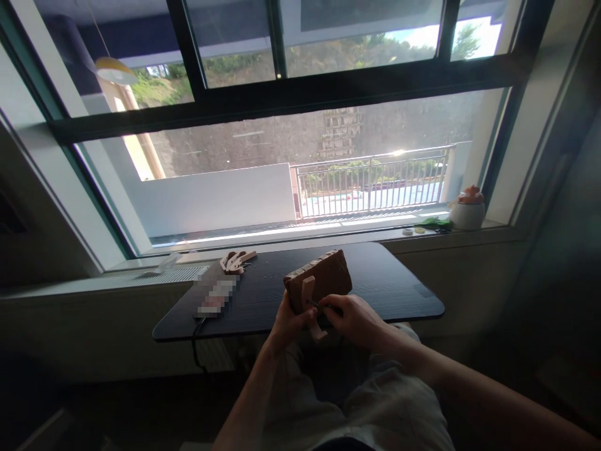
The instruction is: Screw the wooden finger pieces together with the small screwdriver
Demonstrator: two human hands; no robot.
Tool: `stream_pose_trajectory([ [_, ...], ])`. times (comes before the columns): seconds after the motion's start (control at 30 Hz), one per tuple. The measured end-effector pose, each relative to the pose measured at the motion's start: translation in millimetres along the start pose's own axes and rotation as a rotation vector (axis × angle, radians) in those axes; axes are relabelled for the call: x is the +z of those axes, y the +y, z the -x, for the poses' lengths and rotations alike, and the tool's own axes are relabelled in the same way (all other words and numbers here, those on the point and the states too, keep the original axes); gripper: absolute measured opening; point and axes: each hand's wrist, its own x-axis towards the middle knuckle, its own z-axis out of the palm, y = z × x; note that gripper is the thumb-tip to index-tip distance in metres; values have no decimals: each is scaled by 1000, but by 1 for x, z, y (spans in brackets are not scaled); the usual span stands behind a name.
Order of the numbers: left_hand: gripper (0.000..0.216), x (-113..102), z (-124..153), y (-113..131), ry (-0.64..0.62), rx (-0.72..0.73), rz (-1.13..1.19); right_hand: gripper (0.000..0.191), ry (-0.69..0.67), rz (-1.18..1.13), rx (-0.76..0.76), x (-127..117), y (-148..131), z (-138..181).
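Observation:
A brown box-like block [328, 275] is tilted above the front edge of the dark table, with pale segments along its upper edge. Against its near end sits a pale, curved wooden piece [308, 289]. My left hand [286, 326] is wrapped round that end, its thumb on the pale piece. Just to the right, my right hand [350, 318] pinches a thin, dark tool whose tip meets the pale piece. Most of the tool is hidden by my fingers, so its exact kind cannot be made out.
The dark table [389, 275] stands below a large window. Several pale wooden parts [235, 262] lie at its back left, near a pixelated object [218, 297] with a black cable [194, 351] hanging down. A white jar [467, 214] and green item [434, 222] occupy the sill.

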Motion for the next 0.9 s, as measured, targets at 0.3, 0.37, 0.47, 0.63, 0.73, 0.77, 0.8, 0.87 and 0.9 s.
stream_pose_trajectory([
  [0.3,64,5,2,6,46,-5,10,31,-81,-15,8,-6,-8,38],
  [0.37,64,6,3,9,60,-21,-8,30,-129,9,-1,1,-12,43],
  [0.47,65,6,2,10,59,-23,-26,28,-149,56,-4,9,-14,40],
  [0.63,67,3,1,3,55,-17,-56,27,-147,140,36,6,-9,35],
  [0.73,67,1,1,-1,54,-9,-59,25,-155,130,21,2,-8,37],
  [0.77,67,1,1,-2,56,-9,-56,25,-163,118,2,1,-9,38],
  [0.8,67,0,1,-2,57,-9,-52,24,-174,107,-21,1,-10,39],
  [0.87,68,0,1,-2,62,-13,-46,20,-196,106,-54,4,-13,39],
  [0.9,68,0,1,-2,62,-14,-46,18,-198,116,-60,5,-14,38],
])
